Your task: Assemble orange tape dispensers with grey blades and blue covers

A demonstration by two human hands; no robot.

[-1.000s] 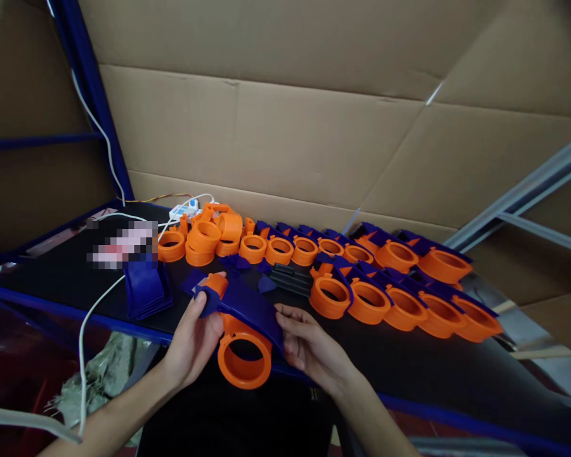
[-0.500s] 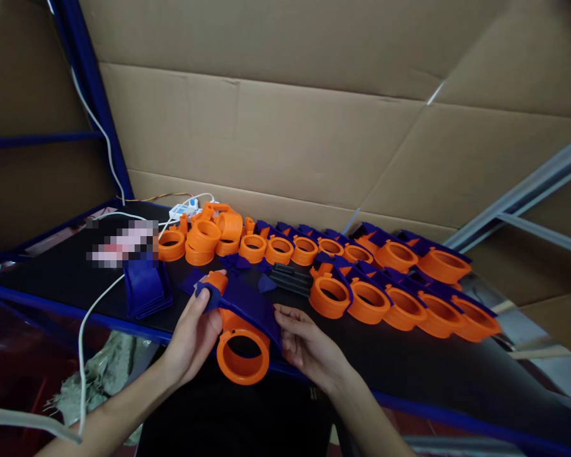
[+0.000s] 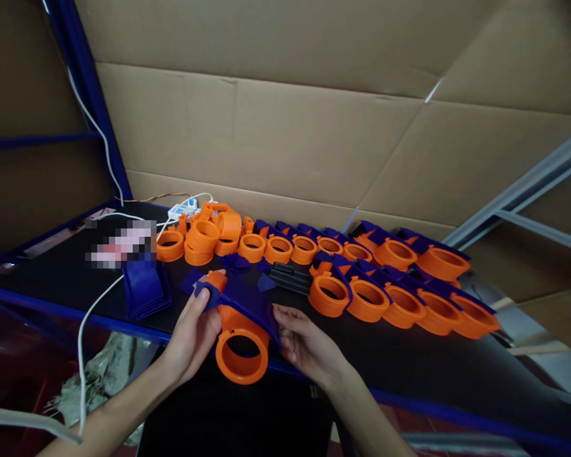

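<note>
Your left hand [image 3: 193, 339] and right hand [image 3: 307, 346] both grip the orange plastic ring with a dark blue flap [image 3: 240, 330] between them; finished ones [image 3: 400, 304] line the black tabletop [image 3: 52, 279] beyond your right hand.

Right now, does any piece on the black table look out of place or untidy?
Mostly tidy: orange rings with blue covers lie in neat rows. The bare orange rings at the back left are heaped loosely, some tipped on edge, and small blue scraps lie scattered near the black part.
</note>
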